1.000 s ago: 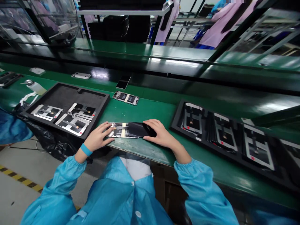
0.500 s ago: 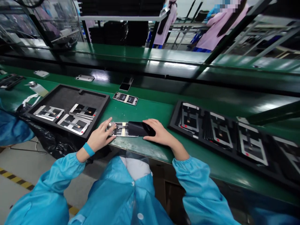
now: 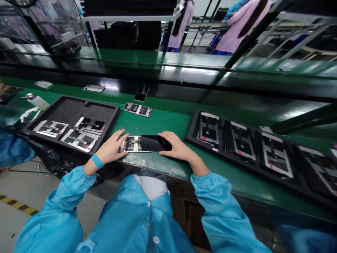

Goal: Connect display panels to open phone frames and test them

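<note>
An opened phone body [image 3: 136, 144] lies flat on the bench in front of me, with a pale strip across its inner parts. My left hand [image 3: 112, 147] grips its left end between thumb and fingers. A glossy black phone screen [image 3: 152, 143] covers the right part of the body, tilted a little. My right hand [image 3: 175, 147] holds the screen's right end, thumb at the near edge and fingers at the far edge. Whether the screen's left edge touches the body I cannot tell. Another opened phone body [image 3: 137, 109] lies behind them.
A black foam tray [image 3: 79, 105] with several screen panels stands left; a longer tray [image 3: 223, 140] with more panels stands right. A dark phone [image 3: 141, 93] and a pale phone shell [image 3: 94, 88] lie farther back. A co-worker's sleeve [image 3: 15, 147] shows at the left edge.
My left fingers have drawn back from over the phone body's inner parts to its left end. The right hand still holds the screen. A co-worker's hand has appeared at the far left.
</note>
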A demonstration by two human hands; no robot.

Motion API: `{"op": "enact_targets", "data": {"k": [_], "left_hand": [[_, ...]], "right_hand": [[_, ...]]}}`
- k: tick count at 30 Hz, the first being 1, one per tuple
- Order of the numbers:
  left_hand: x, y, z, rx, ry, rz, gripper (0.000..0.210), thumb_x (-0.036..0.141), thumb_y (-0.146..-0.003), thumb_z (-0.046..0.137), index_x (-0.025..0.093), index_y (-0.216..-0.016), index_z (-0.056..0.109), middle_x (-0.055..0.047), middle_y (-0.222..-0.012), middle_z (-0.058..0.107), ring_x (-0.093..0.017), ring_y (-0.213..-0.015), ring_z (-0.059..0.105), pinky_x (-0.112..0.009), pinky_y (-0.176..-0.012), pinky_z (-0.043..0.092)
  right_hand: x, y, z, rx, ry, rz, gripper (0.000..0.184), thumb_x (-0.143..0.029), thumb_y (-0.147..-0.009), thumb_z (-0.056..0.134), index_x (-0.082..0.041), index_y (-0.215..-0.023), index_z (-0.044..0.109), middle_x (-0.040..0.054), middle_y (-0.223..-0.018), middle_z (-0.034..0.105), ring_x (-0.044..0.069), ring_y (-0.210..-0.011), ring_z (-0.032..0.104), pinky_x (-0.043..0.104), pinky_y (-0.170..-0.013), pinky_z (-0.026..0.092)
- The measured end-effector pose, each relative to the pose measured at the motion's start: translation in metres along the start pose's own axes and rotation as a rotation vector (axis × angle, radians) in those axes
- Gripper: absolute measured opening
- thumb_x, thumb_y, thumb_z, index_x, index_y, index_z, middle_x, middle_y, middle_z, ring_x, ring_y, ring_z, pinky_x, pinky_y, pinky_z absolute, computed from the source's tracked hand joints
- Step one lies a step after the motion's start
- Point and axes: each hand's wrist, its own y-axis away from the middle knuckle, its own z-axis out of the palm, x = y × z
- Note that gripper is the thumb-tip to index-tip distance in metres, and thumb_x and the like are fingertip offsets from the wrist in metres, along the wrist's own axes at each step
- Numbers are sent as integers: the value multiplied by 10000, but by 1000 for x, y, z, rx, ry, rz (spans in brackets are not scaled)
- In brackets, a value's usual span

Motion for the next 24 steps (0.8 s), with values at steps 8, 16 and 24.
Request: {"op": "enact_targets", "data": {"k": [8, 16, 24], "left_hand": [[2, 23, 16, 121, -26, -1, 502, 462, -992, 591, 172, -1401, 571, -151, -1518, 490, -362, -1457, 396, -539, -1160, 455], [-8, 19, 22, 175, 50, 42, 412, 435, -1009, 575, 199, -1341, 638, -138, -1580, 426, -333, -1453, 407, -541, -1167, 451], [-4, 22, 22, 153, 72, 13, 416, 426, -1022, 544, 231, -1384, 605, -135, -1578, 427, -327, -1462, 399, -561, -1178, 424]], "right_hand": [[-4, 1, -2, -23, 17, -2, 807, -636, -847, 699, -253, -1514, 455, 152, -1470, 528, 378, -1412, 431, 610, -1188, 342], [-4, 2, -1, -11, -1, 3, 815, -640, -842, 707, -236, -1506, 461, 155, -1476, 522, 372, -1418, 421, 595, -1205, 321], [-7, 0, -2, -4, -26, 27, 822, -644, -824, 724, -252, -1500, 471, 158, -1460, 535, 389, -1403, 429, 619, -1184, 328]]}}
